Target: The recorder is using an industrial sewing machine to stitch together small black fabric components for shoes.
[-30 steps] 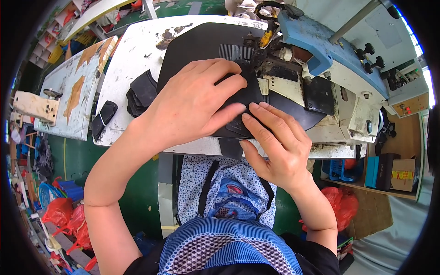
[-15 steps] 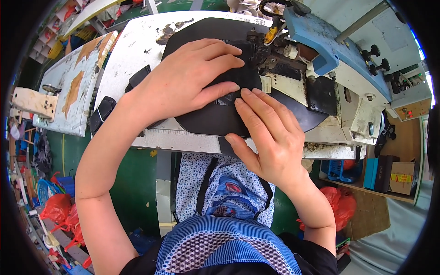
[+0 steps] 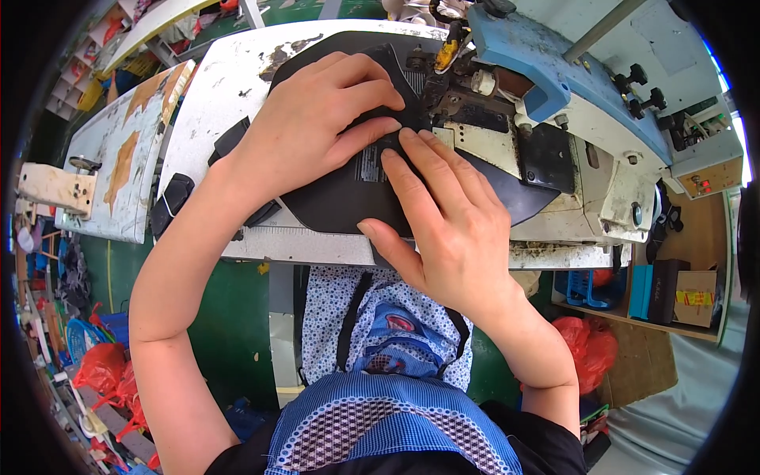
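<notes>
A large black sheet (image 3: 332, 207) with cut corners lies on the white machine table, partly under the sewing head. On it sits a smaller black fabric piece (image 3: 383, 60), one edge raised. My left hand (image 3: 328, 119) is curled over this piece, thumb and fingers closed about its edge; the fingertips partly hide the grip. To its right, my right hand (image 3: 455, 218) lies with fingers stretched out on the sheet, thumb apart near the front edge. A ribbed grey patch (image 3: 370, 164) shows between the two hands. The needle area (image 3: 431, 83) is just beyond my fingertips.
A blue and white sewing machine arm (image 3: 546, 71) reaches in from the right. Black straps with a buckle (image 3: 176, 196) lie at the table's left. A second white table (image 3: 103, 174) stands farther left. Red plastic bags (image 3: 582, 352) and a shelf with boxes (image 3: 697, 297) are at the lower right.
Both hands have shifted slightly left with the black sheet, away from the needle area. The smaller piece's edge has lifted under my left hand, and more of the ribbed patch shows.
</notes>
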Tool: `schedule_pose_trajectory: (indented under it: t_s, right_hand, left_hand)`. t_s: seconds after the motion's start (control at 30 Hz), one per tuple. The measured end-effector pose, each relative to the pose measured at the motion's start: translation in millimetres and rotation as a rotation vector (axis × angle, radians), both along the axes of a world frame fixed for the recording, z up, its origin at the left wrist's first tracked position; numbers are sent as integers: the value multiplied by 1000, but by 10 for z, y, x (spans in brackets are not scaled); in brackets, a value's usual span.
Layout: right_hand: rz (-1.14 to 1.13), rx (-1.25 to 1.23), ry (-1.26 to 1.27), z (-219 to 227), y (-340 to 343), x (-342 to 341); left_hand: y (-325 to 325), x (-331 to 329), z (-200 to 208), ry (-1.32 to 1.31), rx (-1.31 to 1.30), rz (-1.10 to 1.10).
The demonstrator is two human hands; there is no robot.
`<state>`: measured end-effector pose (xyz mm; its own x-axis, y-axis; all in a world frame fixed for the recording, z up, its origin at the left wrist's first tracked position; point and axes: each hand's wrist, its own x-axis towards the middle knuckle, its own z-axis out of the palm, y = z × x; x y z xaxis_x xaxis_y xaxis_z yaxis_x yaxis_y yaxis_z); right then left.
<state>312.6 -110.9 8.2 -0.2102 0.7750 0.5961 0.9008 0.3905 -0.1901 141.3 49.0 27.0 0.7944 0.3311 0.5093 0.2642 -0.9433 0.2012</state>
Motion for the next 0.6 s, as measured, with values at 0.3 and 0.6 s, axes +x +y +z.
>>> schedule_pose_trajectory:
  t_s: [0.3, 0.6]
  right_hand:
    - [-9, 35, -30, -18, 48, 29]
    - [374, 213, 199, -245, -441, 297]
  left_hand:
    - [-41, 73, -116, -62, 76, 195]
    - [576, -622, -229, -283, -500, 252]
